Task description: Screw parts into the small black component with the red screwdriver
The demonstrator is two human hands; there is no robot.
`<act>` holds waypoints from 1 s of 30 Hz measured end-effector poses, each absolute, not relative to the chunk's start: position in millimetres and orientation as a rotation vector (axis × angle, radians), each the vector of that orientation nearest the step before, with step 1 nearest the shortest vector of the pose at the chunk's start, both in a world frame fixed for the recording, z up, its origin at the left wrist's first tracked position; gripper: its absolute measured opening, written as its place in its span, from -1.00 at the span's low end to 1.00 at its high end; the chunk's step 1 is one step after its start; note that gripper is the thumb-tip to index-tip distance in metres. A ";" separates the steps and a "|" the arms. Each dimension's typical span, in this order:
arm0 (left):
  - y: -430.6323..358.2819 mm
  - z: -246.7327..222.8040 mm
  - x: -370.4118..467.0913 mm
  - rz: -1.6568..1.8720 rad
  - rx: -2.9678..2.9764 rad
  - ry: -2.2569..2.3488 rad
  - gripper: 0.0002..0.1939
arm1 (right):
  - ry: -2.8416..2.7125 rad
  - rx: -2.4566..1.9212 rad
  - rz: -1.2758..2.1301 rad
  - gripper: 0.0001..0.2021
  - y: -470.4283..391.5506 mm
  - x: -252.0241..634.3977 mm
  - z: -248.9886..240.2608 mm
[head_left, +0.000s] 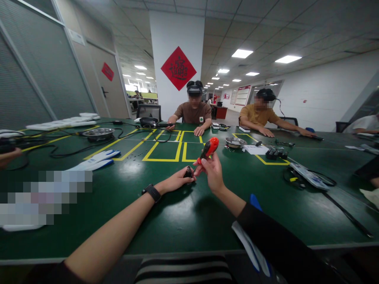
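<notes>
My right hand (214, 173) is closed around a screwdriver (211, 146) with a red and black handle. The screwdriver is tilted, handle up, its thin shaft pointing down and left toward my other hand. In my left hand (175, 180), which wears a dark wristband, the fingers grip a small black cylindrical part (188, 172) with a shiny top end. Both hands are close together above the green table (166, 221). Whether the screwdriver's tip touches the black part is hidden by my fingers.
White-and-blue gloves (97, 159) lie at the left, another glove (251, 248) by my right forearm. Metal bowls (235, 142) stand farther back. Black parts (276, 154), paper (255, 149) and cables lie at the right. Co-workers sit across the table; a person's hand shows at the far left.
</notes>
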State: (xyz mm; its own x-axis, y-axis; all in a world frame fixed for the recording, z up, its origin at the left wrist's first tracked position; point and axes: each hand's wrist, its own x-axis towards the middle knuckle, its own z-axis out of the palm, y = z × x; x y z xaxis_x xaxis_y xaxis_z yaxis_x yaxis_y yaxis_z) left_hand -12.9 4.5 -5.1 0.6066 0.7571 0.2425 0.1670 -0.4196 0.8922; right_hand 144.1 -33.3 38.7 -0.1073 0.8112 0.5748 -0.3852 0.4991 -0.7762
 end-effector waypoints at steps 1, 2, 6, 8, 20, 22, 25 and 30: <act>3.9 -4.5 -13.0 0.810 1.919 0.746 -0.79 | -1.329 -0.408 1.076 -0.76 -33.3 144.6 38.7; 3.2 -3.7 -13.0 0.806 1.918 0.757 -0.79 | -1.338 -0.404 1.084 -0.77 -33.2 144.9 38.6; 1.3 -1.8 -12.5 0.807 1.906 0.771 -0.78 | -1.356 -0.427 1.062 -0.79 -32.9 143.8 38.0; 1.3 -2.1 -12.3 0.810 1.905 0.765 -0.79 | -1.346 -0.441 1.040 -0.79 -33.1 143.0 38.0; 3.4 -5.9 -12.6 0.818 1.905 0.759 -0.78 | -1.349 -0.459 1.007 -0.77 -32.4 142.4 37.9; 3.2 -5.6 -12.5 0.818 1.898 0.754 -0.78 | -1.341 -0.458 1.003 -0.78 -32.8 142.4 38.2; 2.9 -5.0 -12.4 0.815 1.898 0.752 -0.78 | -1.321 -0.458 0.994 -0.80 -33.6 142.4 39.6; 2.2 -3.3 -12.6 0.811 1.910 0.749 -0.78 | -1.307 -0.467 0.974 -0.75 -33.4 142.4 40.9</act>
State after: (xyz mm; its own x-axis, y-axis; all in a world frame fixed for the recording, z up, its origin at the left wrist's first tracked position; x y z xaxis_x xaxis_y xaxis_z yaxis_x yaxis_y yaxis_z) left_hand -12.6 2.2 -3.3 0.6010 0.7643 0.2339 0.1721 -0.4095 0.8959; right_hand 142.4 -33.4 40.9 -0.0393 0.8087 0.5869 -0.3310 0.5437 -0.7713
